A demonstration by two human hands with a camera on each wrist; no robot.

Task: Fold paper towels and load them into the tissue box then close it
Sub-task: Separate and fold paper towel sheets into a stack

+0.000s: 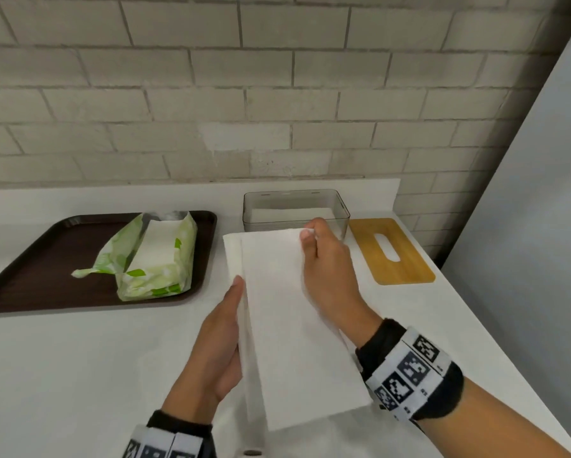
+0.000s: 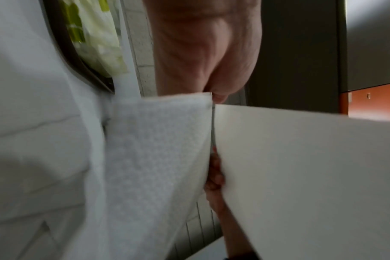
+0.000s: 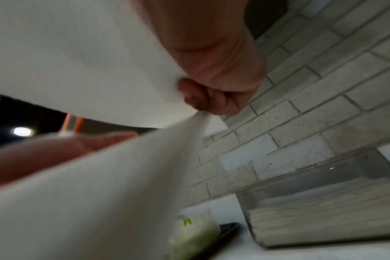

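Observation:
A white paper towel [image 1: 287, 322], folded lengthwise, is held above the white counter [image 1: 79, 375] by both hands. My left hand [image 1: 233, 312] grips its left folded edge, thumb on top, fingers hidden beneath. My right hand [image 1: 309, 234] pinches the towel's far right corner between thumb and fingers; the right wrist view shows the right hand [image 3: 203, 100] pinching the paper towel [image 3: 78, 52]. The clear tissue box [image 1: 295, 206] stands open behind the towel with a low stack of white towels inside. Its bamboo lid [image 1: 391, 251], with a slot, lies flat to the box's right.
A dark brown tray [image 1: 30, 276] at the left carries an opened green-and-white towel package [image 1: 155, 259]. A pale brick wall [image 1: 277, 94] backs the counter. The counter's right edge runs diagonally near the lid, beside a grey panel [image 1: 541, 226].

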